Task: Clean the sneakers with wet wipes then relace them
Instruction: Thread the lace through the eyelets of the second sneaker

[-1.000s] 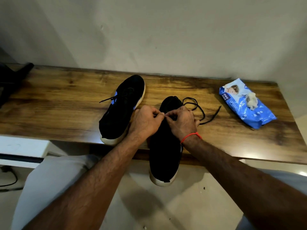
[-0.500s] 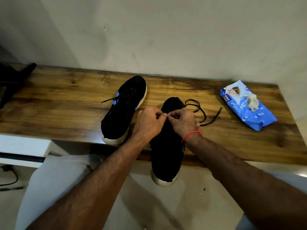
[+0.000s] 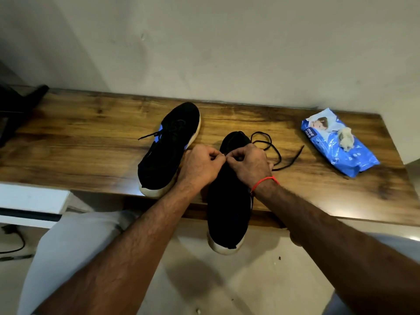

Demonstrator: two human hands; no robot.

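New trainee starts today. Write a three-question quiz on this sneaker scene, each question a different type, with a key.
1. True or false: the used wipe lies on top of the blue wipes pack.
2. Multiple choice: the sneaker under both hands is A) wholly on the table, B) overhanging the table's near edge, C) on the floor.
3. Fill in: the loose end of the black lace trails toward the ____ side of that sneaker.

Key: 1 true. 2 B. 3 right. The left hand and right hand meet with curled fingers over that sneaker; the other sneaker sits untouched to its left.
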